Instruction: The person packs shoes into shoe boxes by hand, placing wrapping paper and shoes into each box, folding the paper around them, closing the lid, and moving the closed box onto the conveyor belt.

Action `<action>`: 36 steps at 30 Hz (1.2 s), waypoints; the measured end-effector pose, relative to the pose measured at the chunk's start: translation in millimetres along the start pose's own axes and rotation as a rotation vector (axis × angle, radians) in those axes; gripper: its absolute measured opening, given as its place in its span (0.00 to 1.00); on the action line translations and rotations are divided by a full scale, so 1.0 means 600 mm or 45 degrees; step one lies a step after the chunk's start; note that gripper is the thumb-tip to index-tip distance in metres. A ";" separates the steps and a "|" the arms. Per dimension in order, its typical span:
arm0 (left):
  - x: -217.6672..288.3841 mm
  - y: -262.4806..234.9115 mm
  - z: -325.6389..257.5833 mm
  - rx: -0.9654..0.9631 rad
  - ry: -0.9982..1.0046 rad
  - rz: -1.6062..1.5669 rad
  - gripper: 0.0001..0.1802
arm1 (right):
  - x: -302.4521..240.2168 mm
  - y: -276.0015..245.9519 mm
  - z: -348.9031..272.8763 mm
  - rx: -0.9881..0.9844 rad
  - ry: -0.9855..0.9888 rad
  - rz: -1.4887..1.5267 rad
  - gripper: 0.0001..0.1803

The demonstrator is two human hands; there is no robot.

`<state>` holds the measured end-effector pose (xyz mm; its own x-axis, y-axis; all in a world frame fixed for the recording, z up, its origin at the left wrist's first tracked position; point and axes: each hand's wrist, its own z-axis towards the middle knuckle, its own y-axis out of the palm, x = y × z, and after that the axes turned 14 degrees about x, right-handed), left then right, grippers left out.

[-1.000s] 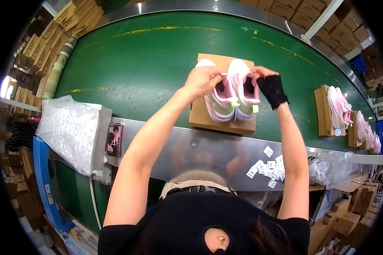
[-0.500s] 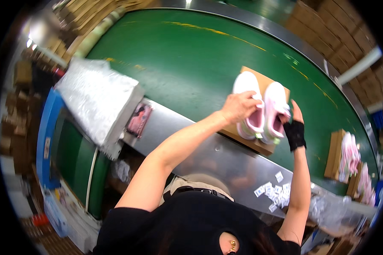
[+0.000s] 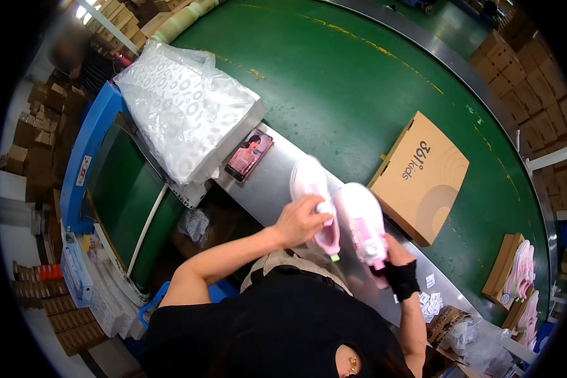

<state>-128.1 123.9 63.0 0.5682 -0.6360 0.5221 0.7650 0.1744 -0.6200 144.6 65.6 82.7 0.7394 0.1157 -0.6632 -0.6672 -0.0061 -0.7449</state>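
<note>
Close to my body, over the metal edge strip, I have a pair of pale pink and white sneakers lifted up, toes pointing away. My left hand is closed on the left sneaker at its tongue and collar. Around the heel end of the right sneaker my right hand is closed, a black wrist support on it. Some of the right hand's fingers are hidden under that shoe. A closed brown cardboard shoebox lies beyond them on the green belt.
At left, a stack of patterned white paper in clear plastic stands beside a phone. Small white labels lie near my right forearm. More pink sneakers rest by boxes at far right. A blue frame borders the left.
The sneakers have come off the brown box toward my body, one in each hand. The box stays on the belt, its lid now uncovered. My view has shifted.
</note>
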 end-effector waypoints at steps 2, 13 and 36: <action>0.007 -0.002 -0.037 -0.005 -0.070 -0.019 0.13 | 0.009 0.046 -0.007 0.099 -0.368 -0.255 0.25; -0.041 0.004 0.054 -0.227 -0.166 -0.329 0.26 | 0.072 0.065 0.115 0.476 -0.040 -0.839 0.43; -0.074 0.151 0.110 -0.491 -0.091 0.076 0.26 | 0.239 0.067 -0.258 0.926 1.311 -0.578 0.21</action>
<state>-63.9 217.6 22.5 0.6380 -0.5773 0.5097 0.5677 -0.0945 -0.8178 237.7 -72.1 -53.5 0.4230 -0.8310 -0.3612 -0.0044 0.3967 -0.9179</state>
